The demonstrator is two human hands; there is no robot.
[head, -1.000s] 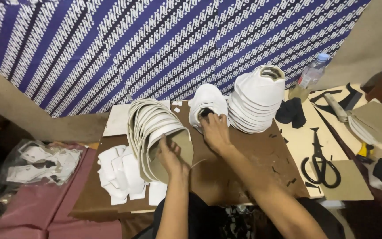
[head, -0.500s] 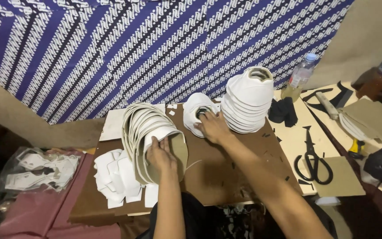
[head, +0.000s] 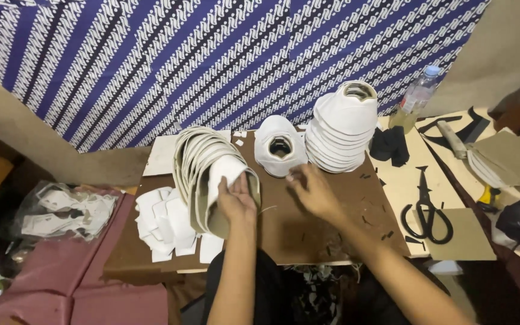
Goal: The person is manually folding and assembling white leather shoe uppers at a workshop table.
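Left hand point(head: 236, 201) grips a curved cream sheet from the fanned stack point(head: 203, 174); right hand point(head: 311, 192) hovers open above the brown desk point(head: 308, 232).

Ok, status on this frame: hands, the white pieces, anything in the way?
Left hand on curled stack of white pieces. Right hand open, empty, just short of single folded piece. Nothing between them.

Black scissors point(head: 427, 207) lie on the pale board at the worktop's right edge. A clear bottle point(head: 414, 98) stands at the far right corner, dark scraps point(head: 390, 145) just beside it. Blue patterned cloth point(head: 212, 54) hangs behind; a plastic bag point(head: 67, 210) sits off the left edge.
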